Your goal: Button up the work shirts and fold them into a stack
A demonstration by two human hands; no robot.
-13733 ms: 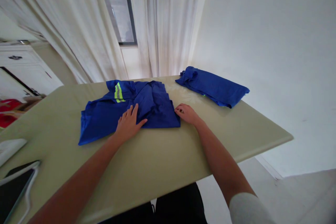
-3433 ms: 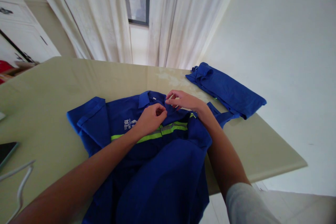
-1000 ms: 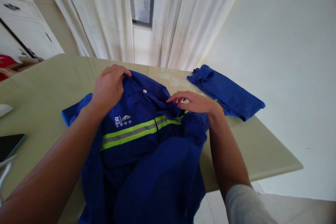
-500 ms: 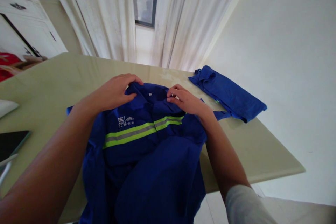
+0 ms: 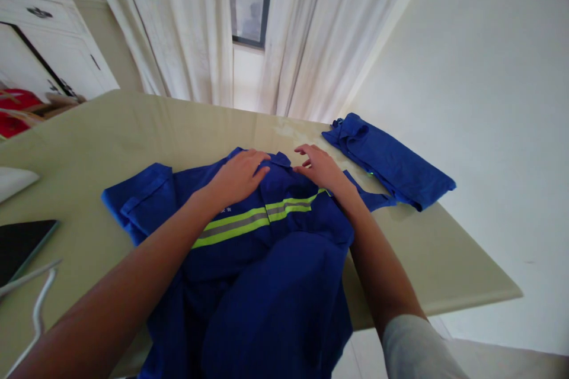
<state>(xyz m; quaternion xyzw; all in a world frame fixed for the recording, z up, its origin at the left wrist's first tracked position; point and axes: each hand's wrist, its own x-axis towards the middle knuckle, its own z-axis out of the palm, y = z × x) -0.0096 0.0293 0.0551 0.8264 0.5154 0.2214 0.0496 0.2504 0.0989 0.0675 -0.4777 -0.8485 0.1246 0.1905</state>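
Observation:
A blue work jacket (image 5: 284, 284) with a yellow-green and grey reflective stripe (image 5: 235, 226) lies front up on the table, its lower part hanging toward me over the near edge. My left hand (image 5: 240, 176) rests on the chest just below the collar (image 5: 279, 159), fingers extended and thumb apart. Most of the chest print is hidden under my left wrist. At the collar's right side my right hand (image 5: 320, 167) is held with fingers curved and apart, nothing visible between them. One sleeve (image 5: 144, 198) lies out to the left.
On the table (image 5: 111, 130), a folded blue garment (image 5: 393, 160) lies at the back right. A black flat device (image 5: 24, 246), a white cable (image 5: 38, 314) and a white object (image 5: 15, 182) are at the left. Behind are curtains (image 5: 186, 29) and a cabinet (image 5: 62, 53).
My left hand has let go of the collar and moved right and down onto the chest. The collar now lies flatter. My right hand's fingers have opened off it. The left sleeve now shows spread out.

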